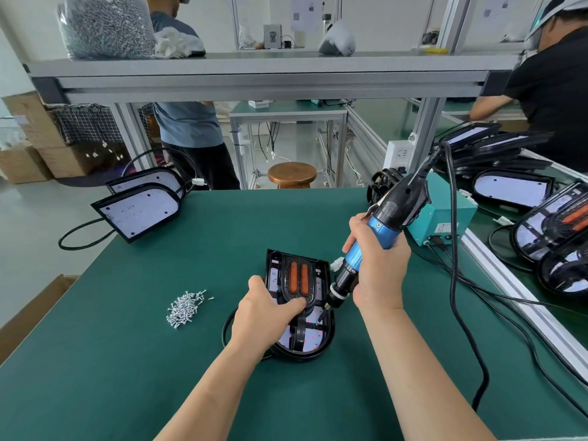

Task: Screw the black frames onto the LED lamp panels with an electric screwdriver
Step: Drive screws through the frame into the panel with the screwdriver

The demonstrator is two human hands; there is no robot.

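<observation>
An LED lamp panel [313,340] lies on the green table [127,361] with a black frame [299,281] carrying two orange strips on top of it. My left hand [265,316] grips the frame's left side, thumb pressed on its middle. My right hand [378,265] holds a blue and black electric screwdriver [381,221] tilted down to the left; its bit touches the panel's right part near the frame's edge. A heap of silver screws [184,308] lies left of the lamp.
Two lamp panels [140,211] with black cables lie at the table's far left. A teal power box [442,218] stands at the right, cables trailing down the table. More lamps [512,189] lie on the right conveyor, where a person [553,84] works. Another person [187,122] stands behind the shelf.
</observation>
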